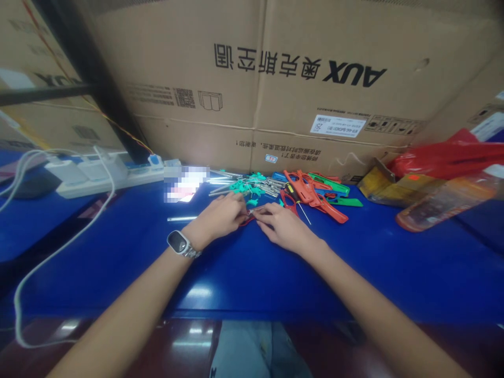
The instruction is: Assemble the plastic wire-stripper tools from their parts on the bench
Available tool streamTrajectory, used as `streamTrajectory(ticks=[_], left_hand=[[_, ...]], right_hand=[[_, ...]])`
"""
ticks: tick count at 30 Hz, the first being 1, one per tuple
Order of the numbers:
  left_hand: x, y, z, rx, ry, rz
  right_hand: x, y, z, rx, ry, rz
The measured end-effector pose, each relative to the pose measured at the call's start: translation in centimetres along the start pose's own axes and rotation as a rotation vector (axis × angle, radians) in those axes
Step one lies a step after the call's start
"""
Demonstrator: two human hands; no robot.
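Observation:
My left hand (225,214), with a watch (179,242) on its wrist, is closed low over the table. My right hand (284,227) meets it from the other side, its thumb and fingers pinched together. Between the fingertips shows a small red plastic piece (247,221), mostly covered by the fingers. Just beyond the hands lies a pile of green plastic parts (241,185) with thin wires and metal tubes (224,181). Right of it are orange plastic shells (309,191), blue and green ones, and a screwdriver (295,195) with a yellow-and-black handle.
A single metal tube (181,218) lies left of my left hand, below a bright phone screen (191,184). A power strip (106,178) with white cables is at left. Large cardboard boxes (260,115) stand behind. An orange bottle (444,205) and red bag (441,155) are at right.

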State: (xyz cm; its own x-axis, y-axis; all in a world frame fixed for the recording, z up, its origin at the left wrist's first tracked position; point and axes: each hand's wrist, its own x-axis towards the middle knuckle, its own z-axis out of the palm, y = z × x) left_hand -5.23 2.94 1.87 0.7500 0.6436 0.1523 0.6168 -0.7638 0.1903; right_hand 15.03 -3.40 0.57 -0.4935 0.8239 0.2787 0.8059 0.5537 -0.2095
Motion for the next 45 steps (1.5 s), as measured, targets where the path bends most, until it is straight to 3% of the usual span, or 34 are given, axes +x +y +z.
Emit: streamTrajectory(ticks=[11, 32, 45], left_hand=[[-0.2, 0.8, 0.0, 0.001, -0.009, -0.014], [0.1, 0.3, 0.0, 0.033, 0.019, -0.038], [-0.1, 3.5, 0.5, 0.345, 0.031, -0.027]], right_hand=[[0.1, -0.4, -0.4, -0.108, -0.07, -0.036], [0.1, -2.2, -0.6, -0.231, -0.124, 0.066], [0.0, -1.8, -1.1, -0.175, -0.125, 0.115]])
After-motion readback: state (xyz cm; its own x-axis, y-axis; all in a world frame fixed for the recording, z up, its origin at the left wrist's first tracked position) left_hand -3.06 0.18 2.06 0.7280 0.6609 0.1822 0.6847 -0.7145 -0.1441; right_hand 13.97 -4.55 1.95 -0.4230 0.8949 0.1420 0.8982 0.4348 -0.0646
